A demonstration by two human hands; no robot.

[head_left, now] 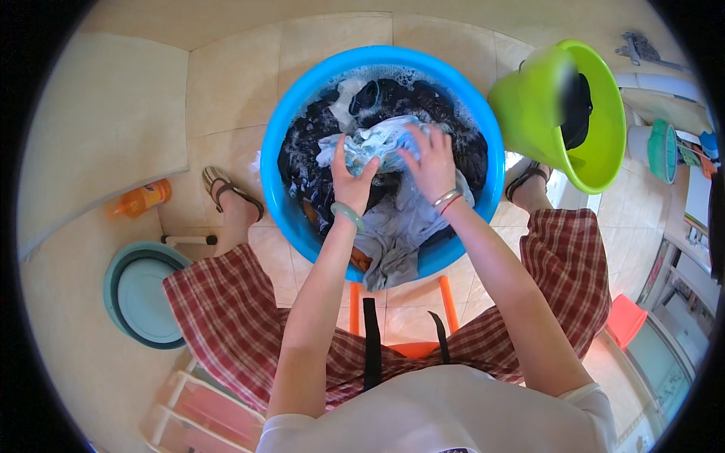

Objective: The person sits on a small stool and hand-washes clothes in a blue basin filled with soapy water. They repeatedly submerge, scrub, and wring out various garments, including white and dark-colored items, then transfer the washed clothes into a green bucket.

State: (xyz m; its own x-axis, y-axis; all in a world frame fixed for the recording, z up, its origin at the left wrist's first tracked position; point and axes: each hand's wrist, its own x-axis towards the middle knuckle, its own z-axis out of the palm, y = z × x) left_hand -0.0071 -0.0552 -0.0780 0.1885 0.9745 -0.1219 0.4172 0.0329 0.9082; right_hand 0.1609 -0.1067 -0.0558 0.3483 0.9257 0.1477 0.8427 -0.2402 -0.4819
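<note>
A large blue basin [495,143] stands on the floor between my feet, filled with sudsy water and wet laundry. My left hand [353,181] and my right hand [434,162] are over its middle, gripping a bunched white and pale-blue cloth [381,142] from either side. Part of the fingers is hidden in its folds. Below my hands a grey garment [393,226] droops over the near rim. Dark clothes [306,143] lie soaking around the cloth, with a small white piece [343,106] towards the far side.
At the right a lime-green bucket [525,94] leans, tilted, with a dark cloth [578,113] inside. An orange bottle [143,198] lies at the left, near a grey-blue basin [113,294]. Orange stool legs [449,302] show between my knees.
</note>
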